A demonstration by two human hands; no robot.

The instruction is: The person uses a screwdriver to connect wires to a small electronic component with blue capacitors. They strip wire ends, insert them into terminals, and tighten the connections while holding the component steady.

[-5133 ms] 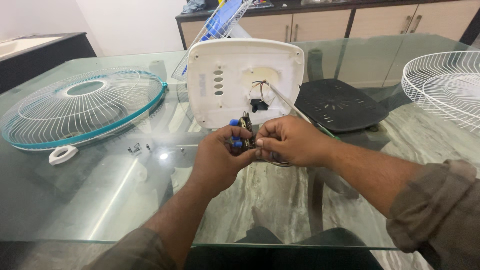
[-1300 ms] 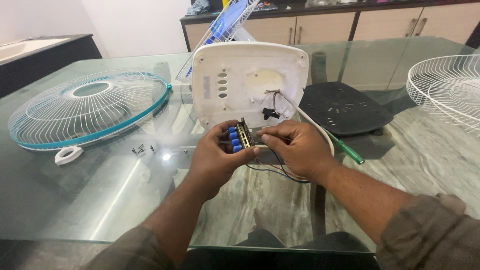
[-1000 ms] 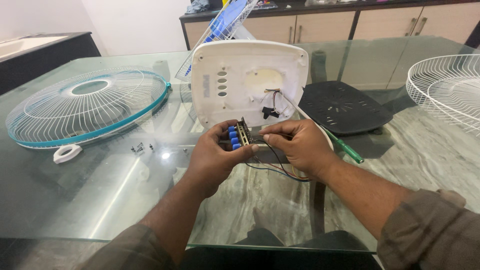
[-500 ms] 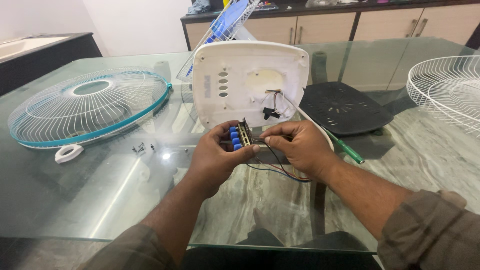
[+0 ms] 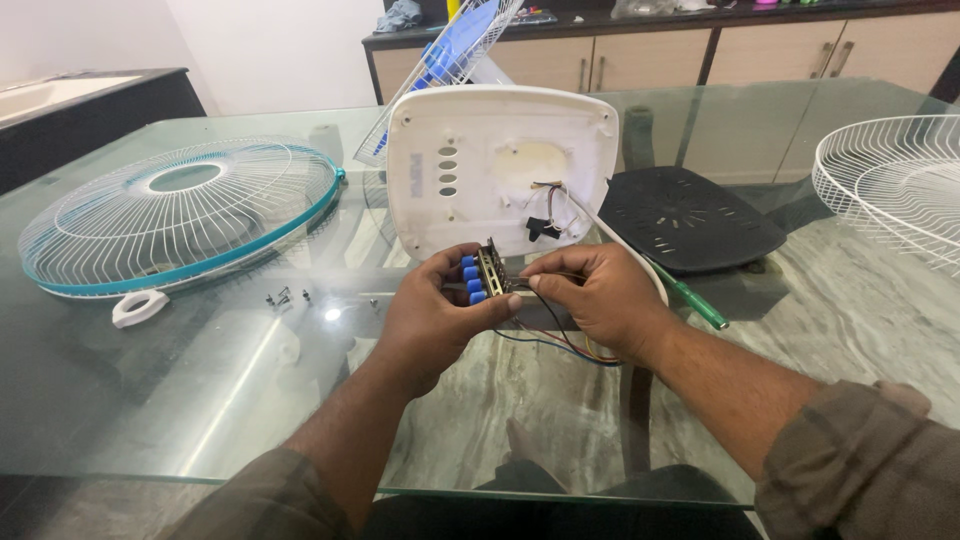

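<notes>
Little has shifted since half a second ago: left hand (image 5: 435, 320) still pinches the blue-buttoned switch block (image 5: 480, 277) above the glass worktop (image 5: 200, 400), steadying it before the white fan housing (image 5: 500, 170), while right hand (image 5: 600, 300) closes fingertips on its wires (image 5: 560, 345).

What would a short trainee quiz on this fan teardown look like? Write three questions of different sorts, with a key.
1. True or false: the left hand holds the switch block with blue buttons.
2. What does the right hand pinch? A) the wires at the switch block B) the green screwdriver C) a screw
3. Fill in: the fan guard with the teal rim lies to the person's ____ on the glass table.

Key: 1 true; 2 A; 3 left.
</notes>
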